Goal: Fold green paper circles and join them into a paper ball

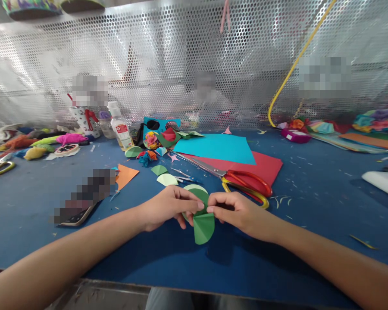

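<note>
There are two hands (168,206), one phone (79,215), one white-capped bottle (120,130) and one yellow cable (283,82).

Craft workshop: blue worktable (142,258), coloured paper sheets (216,148), scissors (220,172), paper cut-outs (168,180), perforated metal screen (168,64).

A blue table (35,202) bears a phone (79,218) beside orange paper (128,175); a bottle (122,134) farther back; a red sheet (269,164) partly under a cyan sheet (216,148); scattered pale clippings (281,200).

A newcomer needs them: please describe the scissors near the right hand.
On the blue table, find the red paper. The scissors cross its near edge, beyond the right hand. Unlike the neighbouring light-blue paper, they have metal blades and one red, one yellow handle.
</note>
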A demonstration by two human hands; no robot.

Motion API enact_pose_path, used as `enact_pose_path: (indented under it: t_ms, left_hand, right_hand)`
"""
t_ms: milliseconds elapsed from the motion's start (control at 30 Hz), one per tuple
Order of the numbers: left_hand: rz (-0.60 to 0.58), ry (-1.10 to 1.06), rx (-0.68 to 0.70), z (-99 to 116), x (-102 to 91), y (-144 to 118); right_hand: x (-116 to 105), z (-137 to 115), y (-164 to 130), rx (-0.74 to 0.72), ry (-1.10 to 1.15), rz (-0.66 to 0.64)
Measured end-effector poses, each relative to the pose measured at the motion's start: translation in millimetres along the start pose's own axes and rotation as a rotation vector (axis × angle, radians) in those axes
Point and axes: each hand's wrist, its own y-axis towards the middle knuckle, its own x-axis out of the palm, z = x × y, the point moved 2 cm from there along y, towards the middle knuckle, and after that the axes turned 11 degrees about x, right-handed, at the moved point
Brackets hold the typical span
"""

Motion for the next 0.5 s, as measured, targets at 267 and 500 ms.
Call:
enact_pose_path:
  t_ms: [267, 500]
  left_hand:
    - [-0.071, 0.007, -0.012, -0.6, -0.4, -0.6]
    - [-0.076, 0.028, 0.005, -0.8, -0.1, -0.6]
  right_hand:
    - [0.8, -2.7, -1.3, 0.022, -0.041, -0.033]
    - [0.8, -2.7, -1.4, 0.018, -0.069, -0.036]
